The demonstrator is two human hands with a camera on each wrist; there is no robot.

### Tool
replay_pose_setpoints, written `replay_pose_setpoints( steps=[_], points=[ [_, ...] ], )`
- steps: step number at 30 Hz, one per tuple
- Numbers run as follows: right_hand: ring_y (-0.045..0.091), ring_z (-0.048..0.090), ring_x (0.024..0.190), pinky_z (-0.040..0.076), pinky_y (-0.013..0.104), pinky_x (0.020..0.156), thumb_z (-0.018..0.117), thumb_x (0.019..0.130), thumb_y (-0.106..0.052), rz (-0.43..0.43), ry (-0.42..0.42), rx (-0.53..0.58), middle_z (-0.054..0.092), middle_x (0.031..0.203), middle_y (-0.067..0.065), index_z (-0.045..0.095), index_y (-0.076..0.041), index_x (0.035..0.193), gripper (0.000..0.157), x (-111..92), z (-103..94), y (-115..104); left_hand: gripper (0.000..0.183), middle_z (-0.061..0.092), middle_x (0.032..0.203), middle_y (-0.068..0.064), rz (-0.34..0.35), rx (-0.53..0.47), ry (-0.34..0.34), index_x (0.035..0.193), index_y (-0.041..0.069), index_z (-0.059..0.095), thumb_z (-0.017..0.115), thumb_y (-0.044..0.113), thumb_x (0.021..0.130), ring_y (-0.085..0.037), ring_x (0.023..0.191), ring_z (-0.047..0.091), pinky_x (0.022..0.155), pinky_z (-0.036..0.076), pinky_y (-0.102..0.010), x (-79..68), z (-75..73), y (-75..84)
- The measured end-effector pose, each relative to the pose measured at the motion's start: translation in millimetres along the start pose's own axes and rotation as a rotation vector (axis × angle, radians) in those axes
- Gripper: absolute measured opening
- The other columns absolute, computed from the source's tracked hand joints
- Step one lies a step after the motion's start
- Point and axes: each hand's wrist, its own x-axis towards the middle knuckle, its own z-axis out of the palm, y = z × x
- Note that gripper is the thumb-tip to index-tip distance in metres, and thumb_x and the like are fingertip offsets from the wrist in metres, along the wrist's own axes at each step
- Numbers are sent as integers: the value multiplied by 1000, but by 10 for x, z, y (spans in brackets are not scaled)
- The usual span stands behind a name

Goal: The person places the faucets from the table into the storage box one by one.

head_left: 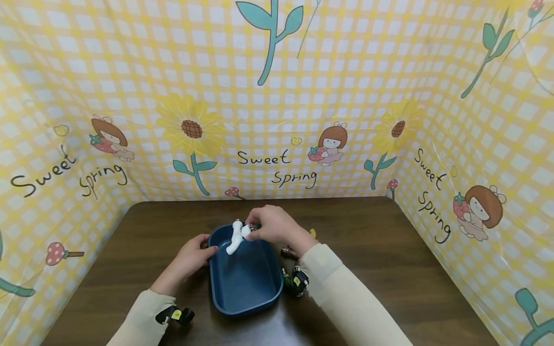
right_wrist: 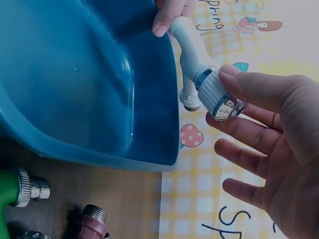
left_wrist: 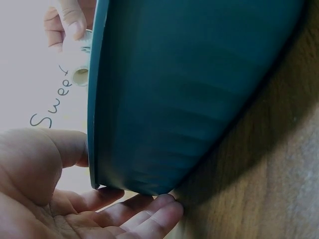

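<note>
Your right hand [head_left: 277, 225] pinches a white faucet [head_left: 235, 236] above the blue tray [head_left: 244, 283]; your left hand [head_left: 192, 254] grips the tray

One checked cloth backdrop [head_left: 277, 110]: three "Sweet Spring" captions, three girl figures, two full sunflower heads. One dark wooden table [head_left: 368, 259]. One blue tray on it, in front of you.

Two cream sleeves [head_left: 355, 288], one wrist camera at each: left wrist camera [head_left: 175, 315], right wrist camera [head_left: 298, 280]. Two hands, apart. Your left clamps the tray's left side near its far end, thumb at the rim, fingers along the outside. Your right has thumb and index on the faucet's ribbed collar and metal end, other three fingers spread.

One faucet, held up over the far left part of the tray. Whether it touches the tray, can't tell.

Beside the tray's right side: one maroon fitting [right_wrist: 89, 224] with a threaded end, one green piece [right_wrist: 7, 186] with a metal tip, one yellow bit [head_left: 312, 233].

Hard to see: maroon fitting and green piece are cut off in the right wrist view and partly covered by your arm in the head view. Yellow bit is mostly behind your right wrist; can't identify it. In the left wrist view, the tray wall hides part of the faucet.
</note>
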Motion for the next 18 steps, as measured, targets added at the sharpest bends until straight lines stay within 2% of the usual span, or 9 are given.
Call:
replay_pose_setpoints(
  steps=[7,18],
  points=[
    [9,60,90,52,32,86,82,86,-40,30,-23,34,72,100,-12,72,-25,110,29,-1,29,-71,53,58,132,-28,-1,1,-3,146,-7,44,58,21,103,-27,104,65,79,61,-38,-7,4,13],
    [8,60,88,52,31,83,82,86,-40,20,-27,16,71,99,-11,72,-25,109,29,63,104,-71,52,59,131,-29,13,-4,-4,145,-8,44,58,20,103,-26,102,66,78,61,-38,-9,0,19]
  ],
)
